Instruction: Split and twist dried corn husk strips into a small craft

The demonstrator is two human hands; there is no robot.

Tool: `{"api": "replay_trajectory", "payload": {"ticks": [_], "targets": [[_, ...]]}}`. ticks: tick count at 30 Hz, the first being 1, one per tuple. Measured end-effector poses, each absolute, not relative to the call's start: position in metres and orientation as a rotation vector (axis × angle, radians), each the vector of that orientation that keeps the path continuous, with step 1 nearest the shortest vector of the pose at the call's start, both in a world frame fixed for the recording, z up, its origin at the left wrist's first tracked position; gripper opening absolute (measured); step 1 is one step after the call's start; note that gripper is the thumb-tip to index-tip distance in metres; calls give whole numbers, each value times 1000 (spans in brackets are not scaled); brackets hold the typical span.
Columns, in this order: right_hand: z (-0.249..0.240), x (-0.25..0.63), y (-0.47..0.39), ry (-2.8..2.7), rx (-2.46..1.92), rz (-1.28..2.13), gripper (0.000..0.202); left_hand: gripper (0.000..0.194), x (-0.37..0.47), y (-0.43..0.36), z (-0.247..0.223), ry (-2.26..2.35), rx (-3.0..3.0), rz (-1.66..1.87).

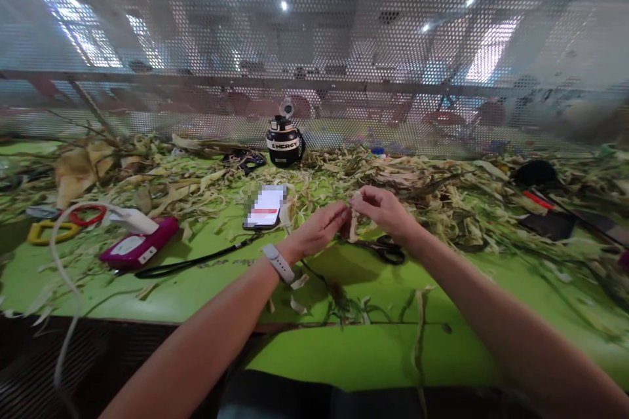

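My right hand point(377, 204) pinches the top of a short, pale piece of braided or twisted dried leaf point(354, 226) above the green table. My left hand point(322, 226), wearing a pale watch band on the wrist, meets it from the left with fingers pressed together at the piece. The left fingertips are partly hidden. Scissors point(388, 249) with dark handles lie just below and right of my hands. Left of them rests a phone point(268, 208) with a lit screen and a black strap point(196, 260). Loose dried leaf strips point(393, 177) lie behind the hands.
A black bottle point(284, 147) stands at the back before a perforated metal screen point(314, 46). On the left are a magenta power bank point(142, 245) with a white plug and cable, and yellow-handled scissors point(52, 233). A long strip point(419, 334) hangs over the front edge.
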State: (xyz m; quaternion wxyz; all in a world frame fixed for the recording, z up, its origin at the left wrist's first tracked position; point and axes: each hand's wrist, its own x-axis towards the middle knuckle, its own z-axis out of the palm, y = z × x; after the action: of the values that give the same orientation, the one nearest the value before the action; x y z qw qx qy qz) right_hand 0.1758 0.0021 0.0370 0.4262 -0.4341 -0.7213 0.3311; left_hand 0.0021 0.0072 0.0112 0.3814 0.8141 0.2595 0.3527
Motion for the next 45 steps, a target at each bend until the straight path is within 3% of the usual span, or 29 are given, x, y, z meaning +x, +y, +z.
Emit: {"api": "replay_trajectory", "payload": {"ticks": [4,9,13,18,22,26,36,45], "targets": [[32,170,4,-1692,-1105,604,32,31,1,7,14,655,2084,913],[35,172,3,-1648,-1111,581,31,33,0,9,14,624,1988,962],[47,178,-6,-1625,-1316,258,35,33,0,13,11,605,1815,1023],[42,167,-13,-1975,-1329,633,33,30,5,13,11,733,1732,1202],[32,160,-8,-1864,-1194,859,25,27,11,10,8,677,1437,1231],[28,157,-6,-1805,-1119,1050,29,28,15,9,5,668,1316,1188],[25,150,-15,-1958,-1220,820,33,28,20,2,10,627,1188,1200],[20,145,-15,-1951,-1114,956,34,21,19,0,13,690,1202,1245]]}}
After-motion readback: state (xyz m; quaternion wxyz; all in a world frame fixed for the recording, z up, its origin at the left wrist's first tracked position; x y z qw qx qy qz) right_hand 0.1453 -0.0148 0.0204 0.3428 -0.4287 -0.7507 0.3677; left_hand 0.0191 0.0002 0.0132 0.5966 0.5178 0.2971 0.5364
